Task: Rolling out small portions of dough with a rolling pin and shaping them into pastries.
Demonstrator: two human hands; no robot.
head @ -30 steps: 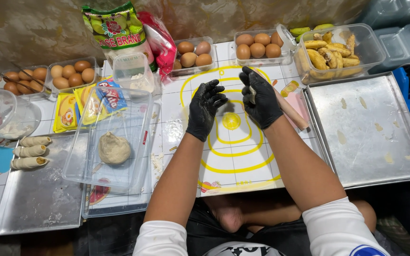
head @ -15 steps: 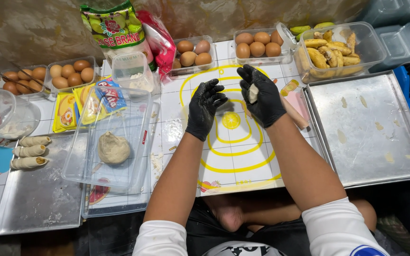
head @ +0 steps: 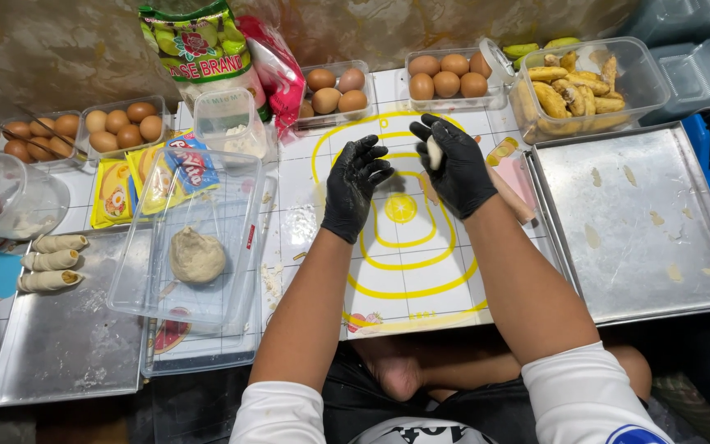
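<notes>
While the right hand (head: 456, 164) in its black glove closes around a small piece of dough (head: 434, 152), the left hand (head: 354, 186) hovers just beside it, fingers loosely spread and holding nothing. Both hang above the white mat with yellow rings (head: 404, 263).

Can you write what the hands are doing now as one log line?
right hand: holds dough bit | left hand: open, empty, beside it | both above mat | dough ball: in clear tray

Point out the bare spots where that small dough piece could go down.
Freest: the metal tray right of the right hand, holding only scraps. The mat between the forearms is bare. The left tray's near part is open below the rolls. The egg cartons crowd the back.
</notes>
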